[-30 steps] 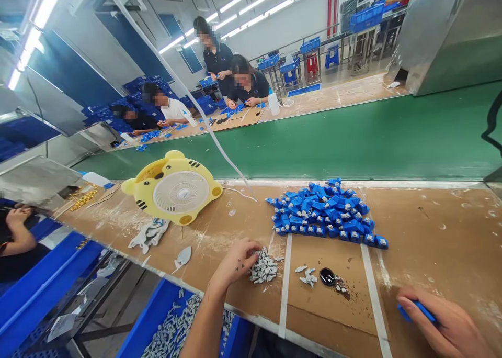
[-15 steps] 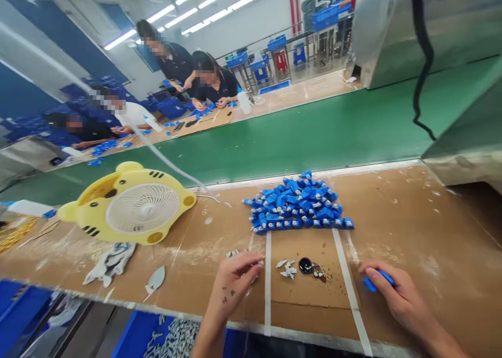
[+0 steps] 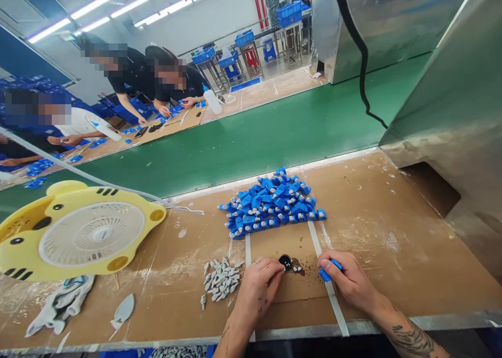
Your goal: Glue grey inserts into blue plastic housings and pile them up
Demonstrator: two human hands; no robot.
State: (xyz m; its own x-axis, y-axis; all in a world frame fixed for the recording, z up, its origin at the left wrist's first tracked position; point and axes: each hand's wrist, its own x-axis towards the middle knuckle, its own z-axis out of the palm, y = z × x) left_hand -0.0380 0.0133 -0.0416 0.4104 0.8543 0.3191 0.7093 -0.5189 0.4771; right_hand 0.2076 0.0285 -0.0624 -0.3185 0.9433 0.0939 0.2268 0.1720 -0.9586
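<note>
My left hand (image 3: pixel 259 284) is at the left rim of a small round pot of black liquid (image 3: pixel 285 263). Its thumb and fingertips are pinched together, and whatever they grip is hidden. To the right, my right hand (image 3: pixel 350 277) closes around a small blue block (image 3: pixel 330 270) just above the right-hand white tape strip (image 3: pixel 318 243). Small pale pieces (image 3: pixel 298 269) lie in a dark stain beside the pot. Left of my left hand, many small grey parts (image 3: pixel 223 279) are spread in a loose heap.
A large pile of blue blocks with pale tips (image 3: pixel 270 201) lies behind the pot. On the left are a yellow fan (image 3: pixel 92 232), a crumpled glove (image 3: pixel 63 303) and a grey leaf-shaped piece (image 3: pixel 124 308). A green conveyor belt (image 3: pixel 251 133) crosses behind; people work beyond it.
My left hand has come right from beside the grey parts to the pot. My right hand, with the blue block, has moved in closer to the pot. The camera view has turned right.
</note>
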